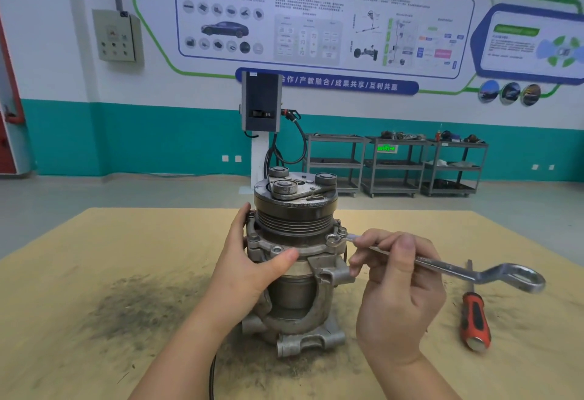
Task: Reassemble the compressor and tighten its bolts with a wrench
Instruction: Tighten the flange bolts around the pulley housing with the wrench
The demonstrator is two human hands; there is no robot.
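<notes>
- the compressor stands upright at the centre of the tan tabletop, pulley end up, its mounting lugs resting on the surface.
- the left hand grips the housing from the 9 o'clock side, thumb laid across the front flange and fingers wrapped round the back.
- the right hand, at 3 o'clock of the compressor, pinches the shank of a double-ended ring wrench between thumb and curled fingers.
- the wrench's small ring sits over a bolt on the flange at the compressor's 2 o'clock edge; its larger ring hangs free out towards 3 o'clock.
- a screwdriver with a red and black handle lies on the tabletop at 4 o'clock, apart from the hand.
- dark grime smudges the tabletop round the base, heaviest towards 8 o'clock.
- grey shelving carts stand against the teal wall at 1 o'clock.
</notes>
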